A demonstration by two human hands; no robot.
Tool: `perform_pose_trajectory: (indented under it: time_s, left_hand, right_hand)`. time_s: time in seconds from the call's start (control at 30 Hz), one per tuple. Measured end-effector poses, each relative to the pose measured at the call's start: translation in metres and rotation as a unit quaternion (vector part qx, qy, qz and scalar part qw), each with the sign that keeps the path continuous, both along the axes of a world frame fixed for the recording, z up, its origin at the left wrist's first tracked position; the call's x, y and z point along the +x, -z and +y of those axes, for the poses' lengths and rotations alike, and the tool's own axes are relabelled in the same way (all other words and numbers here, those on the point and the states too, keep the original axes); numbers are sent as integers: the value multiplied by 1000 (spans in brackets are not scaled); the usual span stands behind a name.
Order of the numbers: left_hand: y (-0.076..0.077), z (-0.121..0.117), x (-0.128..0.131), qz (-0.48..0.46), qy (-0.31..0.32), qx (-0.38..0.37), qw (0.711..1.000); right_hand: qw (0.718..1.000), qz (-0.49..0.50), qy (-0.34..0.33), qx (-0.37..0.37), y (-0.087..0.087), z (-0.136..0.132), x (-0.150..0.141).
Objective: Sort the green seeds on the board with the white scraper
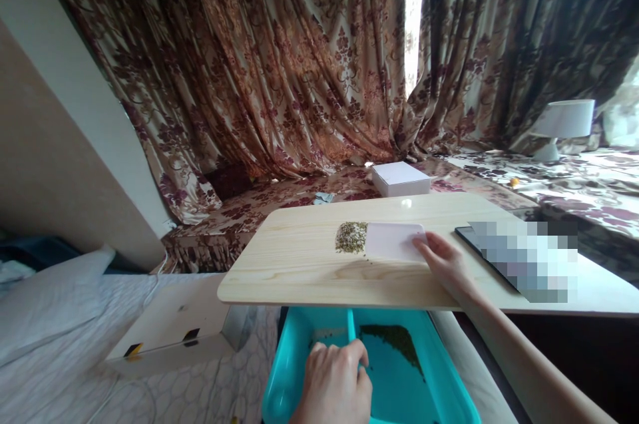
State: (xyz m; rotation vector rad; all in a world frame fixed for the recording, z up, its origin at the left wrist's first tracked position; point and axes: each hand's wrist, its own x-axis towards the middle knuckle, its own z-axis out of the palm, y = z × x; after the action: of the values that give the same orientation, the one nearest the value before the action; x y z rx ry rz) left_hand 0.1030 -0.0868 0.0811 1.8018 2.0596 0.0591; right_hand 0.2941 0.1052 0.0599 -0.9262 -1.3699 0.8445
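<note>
My right hand (442,257) pinches the right end of a flat, pale rectangular card (392,241) with rounded corners, thumb on top. The card lies on or just over the light wooden tabletop (279,271). At its left edge is a small heap of greenish and whitish grains (351,237), with a few loose bits around it. Below the table's front edge, my left hand (337,377) is closed over the middle divider of a turquoise tub (284,357). Its fingertips are partly hidden. Dark green grains (394,339) lie in the tub's right compartment, and some pale bits are in the left one.
A tablet-like device (492,257), its screen blurred out, lies on the table's right. Behind the table stands a white box (401,178). A larger white box (174,317) rests on the bed at left. A lamp (569,121) stands far right, before patterned curtains (299,64).
</note>
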Motion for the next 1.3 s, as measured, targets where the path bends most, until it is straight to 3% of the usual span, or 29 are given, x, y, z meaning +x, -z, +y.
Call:
perform_pose_trajectory:
  time_s: [0.97, 1.3]
  left_hand:
    - [2, -2, -3, -27, 6, 36, 999]
    - [-3, -1, 0, -9, 1, 4, 1000]
  right_hand:
    - [999, -19, -7, -39, -6, -6, 1]
    - [999, -8, -23, -33, -4, -3, 0]
